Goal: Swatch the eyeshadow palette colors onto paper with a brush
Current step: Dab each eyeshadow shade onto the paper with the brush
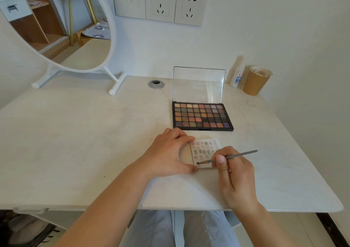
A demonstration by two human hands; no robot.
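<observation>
We see a pale table (75, 133) set against the wall. On it stands a round mirror (62, 25) on white feet at the far left, with a cable grommet (156, 84) just right of it. An open eyeshadow palette (202, 116) lies near the middle, a small paper (203, 148) just in front of it. At the far right stand a white bottle (237, 76) and a brown paper cup (256, 81), side by side

A home dressing corner, likely a bedroom. A round standing mirror (62, 25) sits on a pale worktop (85, 133) against a white wall with sockets (161, 2); the mirror reflects wooden shelving. An open eyeshadow palette (202, 116) lies on the worktop.
</observation>
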